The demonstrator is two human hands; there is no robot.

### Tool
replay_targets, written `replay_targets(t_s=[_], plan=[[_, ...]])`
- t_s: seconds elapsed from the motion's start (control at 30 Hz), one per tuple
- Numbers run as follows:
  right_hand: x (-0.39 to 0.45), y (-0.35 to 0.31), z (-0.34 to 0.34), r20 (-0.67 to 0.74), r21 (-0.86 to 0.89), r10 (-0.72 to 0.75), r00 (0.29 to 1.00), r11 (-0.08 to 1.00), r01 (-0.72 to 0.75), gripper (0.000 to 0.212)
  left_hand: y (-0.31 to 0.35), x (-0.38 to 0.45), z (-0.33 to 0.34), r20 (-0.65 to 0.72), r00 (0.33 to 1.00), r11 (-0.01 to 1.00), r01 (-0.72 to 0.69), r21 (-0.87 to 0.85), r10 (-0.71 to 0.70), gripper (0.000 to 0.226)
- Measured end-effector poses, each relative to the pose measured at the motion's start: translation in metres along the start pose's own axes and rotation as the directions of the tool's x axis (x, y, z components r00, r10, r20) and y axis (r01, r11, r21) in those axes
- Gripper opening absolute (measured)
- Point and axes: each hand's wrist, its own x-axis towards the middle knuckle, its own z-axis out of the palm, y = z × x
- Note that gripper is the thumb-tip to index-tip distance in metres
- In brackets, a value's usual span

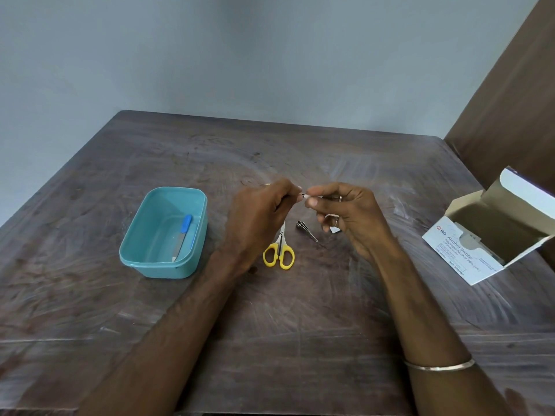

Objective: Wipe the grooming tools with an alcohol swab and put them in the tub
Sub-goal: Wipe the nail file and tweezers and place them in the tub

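Observation:
Above the middle of the table, my left hand [261, 214] grips a thin metal tool [302, 194]; only its tip shows between my hands. My right hand [345, 211] pinches a small white swab [306, 197] against that tip. Below my hands, yellow-handled scissors [279, 253] lie on the table, their blades partly hidden by my left hand. A metal nail clipper [306, 231] lies just to their right. The teal tub [144, 259] stands at the left, with a blue-handled nail file [182, 240] inside.
An open white box of alcohol swabs [468, 253] sits near the table's right edge. A small scrap of wrapper [334, 230] lies under my right hand. The dark wooden table [270, 325] meets a grey wall behind and a brown panel [510, 100] at the right.

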Motion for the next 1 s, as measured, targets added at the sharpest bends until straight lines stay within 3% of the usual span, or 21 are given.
replay_targets(t_s=[0.23,0.63,1.0], plan=[[-0.002,0.0,0.006,0.004,0.024,0.003,1.0,1.0,-0.004,0.014,0.0,-0.002,0.004,0.013,0.999,0.996,0.035,-0.086,-0.034,0.016],[0.001,-0.003,0.001,-0.077,0.048,0.004,0.997,0.999,0.0,0.017,0.004,0.003,-0.001,-0.026,0.97,0.914,0.22,-0.342,-0.243,0.01],[0.001,-0.007,-0.005,-0.086,0.099,0.024,0.996,0.995,-0.015,0.017,0.005,0.005,-0.003,-0.011,0.943,0.851,0.296,-0.433,-0.334,0.011]])
